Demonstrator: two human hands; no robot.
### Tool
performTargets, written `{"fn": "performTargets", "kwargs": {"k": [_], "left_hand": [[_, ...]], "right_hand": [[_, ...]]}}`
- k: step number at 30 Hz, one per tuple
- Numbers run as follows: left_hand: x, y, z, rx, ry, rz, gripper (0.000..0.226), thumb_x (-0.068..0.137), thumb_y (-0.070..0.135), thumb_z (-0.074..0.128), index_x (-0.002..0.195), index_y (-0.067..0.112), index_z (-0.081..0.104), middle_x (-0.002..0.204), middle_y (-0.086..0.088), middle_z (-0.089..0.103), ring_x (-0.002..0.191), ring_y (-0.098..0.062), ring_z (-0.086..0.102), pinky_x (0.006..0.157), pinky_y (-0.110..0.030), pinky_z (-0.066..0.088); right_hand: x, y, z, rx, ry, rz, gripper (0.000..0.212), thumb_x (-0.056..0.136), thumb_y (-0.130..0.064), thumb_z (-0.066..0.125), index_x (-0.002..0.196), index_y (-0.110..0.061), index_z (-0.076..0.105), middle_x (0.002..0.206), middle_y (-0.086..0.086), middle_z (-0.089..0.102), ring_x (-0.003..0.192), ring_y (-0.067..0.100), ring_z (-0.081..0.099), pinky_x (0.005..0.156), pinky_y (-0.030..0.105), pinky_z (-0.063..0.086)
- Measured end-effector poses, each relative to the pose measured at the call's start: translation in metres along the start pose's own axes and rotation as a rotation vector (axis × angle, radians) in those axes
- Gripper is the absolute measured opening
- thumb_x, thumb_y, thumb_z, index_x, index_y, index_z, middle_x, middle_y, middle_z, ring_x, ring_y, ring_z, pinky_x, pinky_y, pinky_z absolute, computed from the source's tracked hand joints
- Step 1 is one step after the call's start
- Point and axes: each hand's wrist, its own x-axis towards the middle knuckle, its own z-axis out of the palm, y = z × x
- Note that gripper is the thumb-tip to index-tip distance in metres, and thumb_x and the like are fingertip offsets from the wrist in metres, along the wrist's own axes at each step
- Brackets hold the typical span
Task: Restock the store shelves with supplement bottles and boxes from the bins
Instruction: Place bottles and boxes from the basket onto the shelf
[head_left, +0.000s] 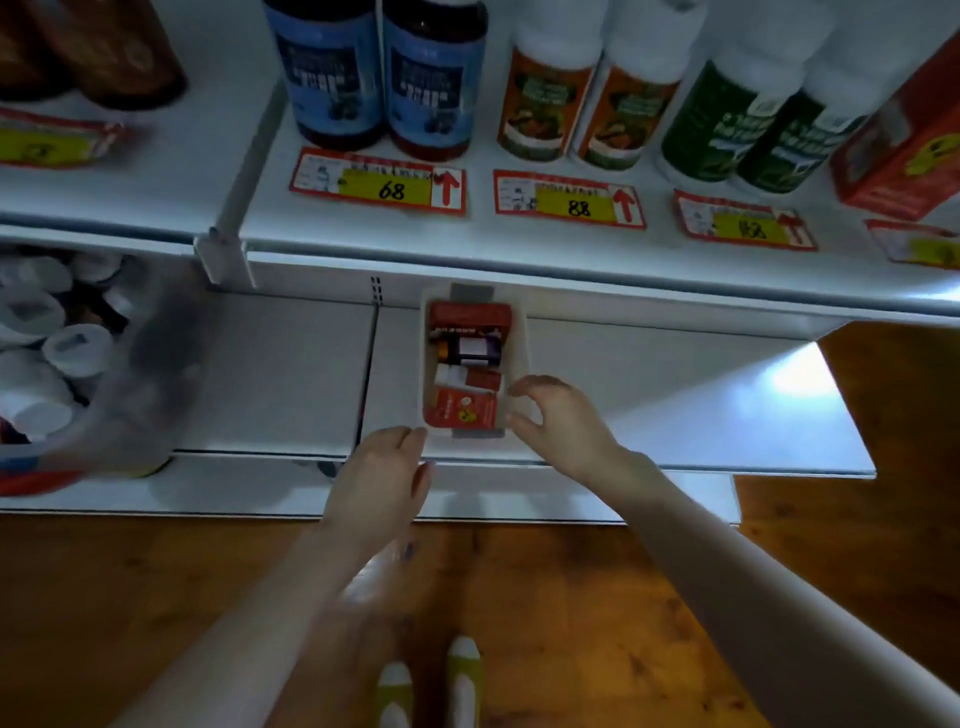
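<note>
Boxes (460, 410) lie in the bin (518, 338), its near end flanked, seemingly for a lift: left hand (384, 462) fingers straight together at its corner, right hand (558, 421) fingers curved apart beside its wall, empty.

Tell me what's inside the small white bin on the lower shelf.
The white bin holds a back red box, a front red box and a dark bottle between them. Whatever lies beneath is covered.

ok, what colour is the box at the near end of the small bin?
The box is red, with a small yellow graphic; the head view shows it.
</note>
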Motion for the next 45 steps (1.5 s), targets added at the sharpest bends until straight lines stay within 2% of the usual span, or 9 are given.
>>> {"fn": "performTargets", "kwargs": {"k": [5, 9, 14, 20, 22, 29, 37, 42, 45], "left_hand": [[0.031, -0.029, 0.058, -0.024, 0.062, -0.012, 0.042, 0.061, 0.007, 0.082, 0.098, -0.001, 0.064, 0.083, -0.017, 0.068, 0.07, -0.032, 0.067, 0.057, -0.037, 0.056], [0.053, -0.042, 0.087, -0.062, 0.111, 0.002, 0.036, 0.078, 0.028, 0.047, 0.107, 0.008, 0.046, 0.089, -0.019, 0.067, 0.075, -0.033, 0.067, 0.059, -0.036, 0.056], [0.059, -0.053, 0.124, 0.026, -0.083, -0.027, 0.059, 0.079, 0.041, 0.039, 0.113, -0.003, 0.061, 0.112, -0.022, 0.064, 0.104, -0.034, 0.063, 0.072, -0.051, 0.055], [0.059, -0.056, 0.129, 0.013, -0.076, -0.042, 0.059, 0.081, 0.043, 0.041, 0.109, -0.003, 0.065, 0.112, -0.02, 0.065, 0.103, -0.031, 0.064, 0.076, -0.048, 0.053], [0.059, -0.056, 0.128, 0.004, -0.082, -0.049, 0.059, 0.08, 0.043, 0.042, 0.109, -0.003, 0.064, 0.112, -0.02, 0.066, 0.103, -0.032, 0.064, 0.076, -0.049, 0.053], [0.058, -0.056, 0.129, -0.034, -0.104, -0.062, 0.061, 0.079, 0.044, 0.043, 0.111, -0.004, 0.063, 0.115, -0.02, 0.064, 0.107, -0.032, 0.062, 0.079, -0.051, 0.052], [0.055, -0.054, 0.125, -0.152, -0.086, -0.083, 0.064, 0.083, 0.047, 0.044, 0.116, -0.006, 0.059, 0.118, -0.024, 0.061, 0.108, -0.04, 0.059, 0.081, -0.057, 0.048], [0.078, -0.045, 0.109, -0.265, -0.003, -0.019, 0.059, 0.094, 0.044, 0.041, 0.128, -0.003, 0.05, 0.13, -0.019, 0.053, 0.118, -0.032, 0.054, 0.098, -0.033, 0.037], [0.111, -0.046, 0.118, -0.307, -0.274, -0.001, 0.058, 0.087, 0.033, 0.061, 0.139, 0.019, 0.039, 0.14, -0.001, 0.044, 0.125, -0.019, 0.043, 0.098, -0.023, 0.034]], "right_hand": [[0.058, 0.038, 0.041, -0.034, -0.102, 0.032, 0.036, 0.094, -0.017, 0.049, 0.128, -0.007, 0.05, 0.132, 0.012, 0.05, 0.121, 0.027, 0.046, 0.095, 0.027, 0.032], [0.102, 0.061, 0.066, -0.052, -0.177, 0.033, 0.035, 0.095, -0.022, 0.048, 0.124, -0.004, 0.051, 0.126, 0.014, 0.054, 0.114, 0.028, 0.052, 0.092, 0.031, 0.041], [0.144, 0.079, 0.096, -0.049, -0.255, 0.055, 0.039, 0.093, -0.025, 0.053, 0.123, -0.001, 0.052, 0.12, 0.018, 0.057, 0.108, 0.029, 0.056, 0.091, 0.032, 0.045], [0.174, 0.091, 0.115, -0.039, -0.317, 0.161, 0.038, 0.093, -0.026, 0.052, 0.125, -0.005, 0.051, 0.122, 0.011, 0.057, 0.111, 0.025, 0.054, 0.077, 0.016, 0.043], [0.179, 0.093, 0.122, -0.074, -0.339, 0.159, 0.037, 0.094, -0.026, 0.051, 0.124, -0.005, 0.05, 0.121, 0.013, 0.057, 0.109, 0.026, 0.055, 0.079, 0.021, 0.041], [0.19, 0.097, 0.132, -0.216, -0.315, 0.103, 0.042, 0.094, -0.03, 0.05, 0.128, -0.005, 0.047, 0.125, 0.015, 0.055, 0.111, 0.026, 0.054, 0.093, 0.03, 0.042], [0.158, 0.09, 0.09, -0.185, -0.172, -0.021, 0.047, 0.093, -0.035, 0.051, 0.125, -0.002, 0.042, 0.116, 0.014, 0.056, 0.103, 0.028, 0.056, 0.078, 0.031, 0.043], [0.117, 0.1, 0.062, 0.043, 0.019, -0.015, 0.043, 0.091, -0.039, 0.051, 0.114, -0.003, 0.047, 0.095, 0.005, 0.052, 0.082, 0.02, 0.052, 0.067, 0.027, 0.035], [0.094, 0.113, 0.055, 0.105, 0.079, 0.058, 0.039, 0.089, -0.041, 0.053, 0.101, -0.004, 0.051, 0.088, 0.006, 0.056, 0.073, 0.021, 0.055, 0.064, 0.031, 0.04]]}}
